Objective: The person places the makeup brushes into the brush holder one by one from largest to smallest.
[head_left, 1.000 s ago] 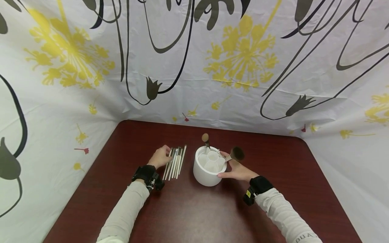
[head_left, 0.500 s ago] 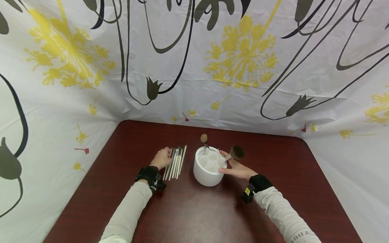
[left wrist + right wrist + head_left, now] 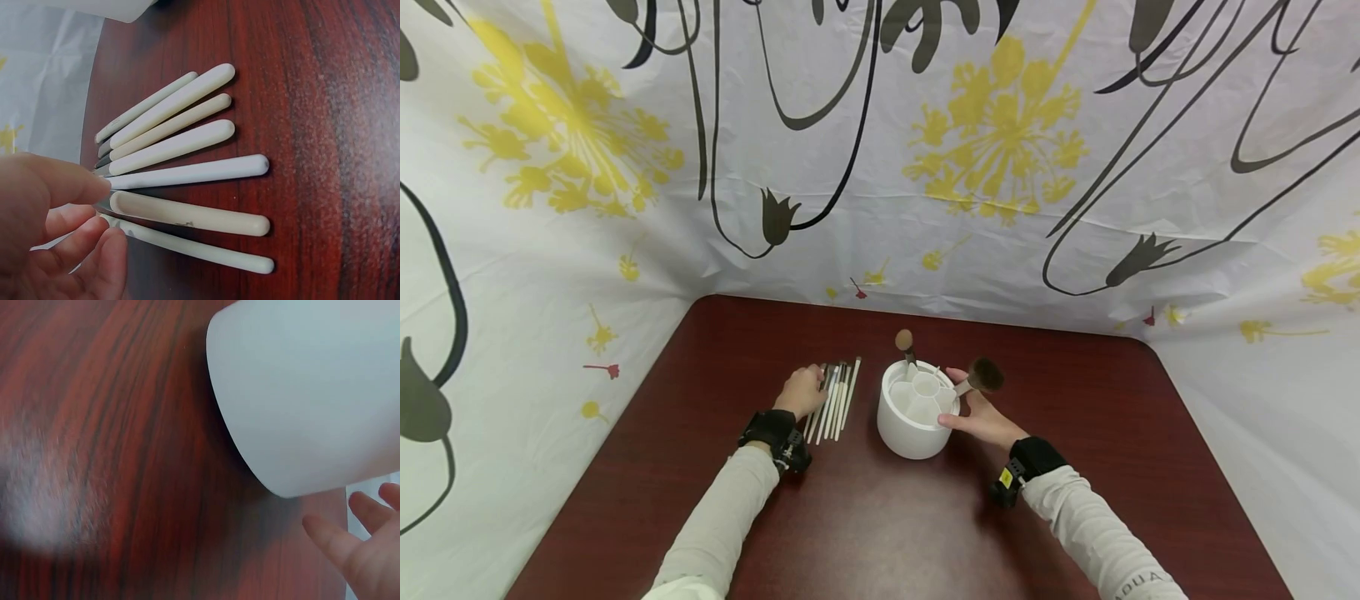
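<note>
Several slim, pale-handled brushes lie fanned left of centre in the head view, the left hand over their edge; the right hand, fingers spread, rests against a round, white, plastic-looking compartmented holder at centre. Left-wrist view: bent fingers reach among the brushes at lower left; whether one is pinched cannot be told, though isolating one looks wise. Right-wrist view: holder wall, upper right; light steadying should suffice.

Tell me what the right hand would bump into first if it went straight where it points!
Most likely the round white brush holder: the right hand points at its side, with thumb and fingers reaching around it. I can't tell how close the palm is.
</note>
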{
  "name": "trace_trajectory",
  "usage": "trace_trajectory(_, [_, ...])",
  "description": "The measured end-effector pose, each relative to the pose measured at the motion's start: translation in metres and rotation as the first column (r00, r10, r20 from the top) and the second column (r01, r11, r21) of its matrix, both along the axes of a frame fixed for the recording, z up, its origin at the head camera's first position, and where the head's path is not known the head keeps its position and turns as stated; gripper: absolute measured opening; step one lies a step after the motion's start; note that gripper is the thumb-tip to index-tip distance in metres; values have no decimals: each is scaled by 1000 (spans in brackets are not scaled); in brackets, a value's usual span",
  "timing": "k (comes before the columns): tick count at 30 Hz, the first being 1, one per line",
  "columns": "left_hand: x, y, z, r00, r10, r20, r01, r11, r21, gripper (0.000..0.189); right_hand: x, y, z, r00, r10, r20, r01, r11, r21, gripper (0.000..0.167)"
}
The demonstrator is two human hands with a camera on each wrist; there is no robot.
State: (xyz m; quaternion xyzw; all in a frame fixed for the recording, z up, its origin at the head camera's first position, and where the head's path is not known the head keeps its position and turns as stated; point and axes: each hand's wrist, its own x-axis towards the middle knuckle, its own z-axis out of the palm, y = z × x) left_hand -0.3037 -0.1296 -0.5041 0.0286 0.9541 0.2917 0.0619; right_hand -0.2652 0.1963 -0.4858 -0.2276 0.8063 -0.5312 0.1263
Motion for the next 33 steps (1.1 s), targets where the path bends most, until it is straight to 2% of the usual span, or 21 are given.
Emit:
trace_trajectory(5, [1,1,2,1000,2,17,-2,1000,-16,27,0,-3,-3,999,-26,-22,26,1000,-6,71])
trace_trajectory(14, [-1,1,-3,1000,-22,7,22,999,-38,23,0,-2,3,996,-85,31,86,996,-32,56])
trace_trajectory(20, [-2,1,-7,1000,-22,7,22,999,-36,22,-2,-2,6,997,-39,68,40,999,-17,60])
trace_trajectory(25, [-4,2,-9,1000,-10,10,11,999,-47,22,-2,-6,3,996,-80,47,80,997,-1,64])
trace_trajectory(28, [-4,4,-6,1000,-5,17,6,998,-56,23,-1,-9,4,994,-106,28,106,994,4,62])
trace_trajectory(33, [-5,5,-4,999,-1,33,3,998,-56,16,8,-14,19,992,-122,21,122,992,13,62])
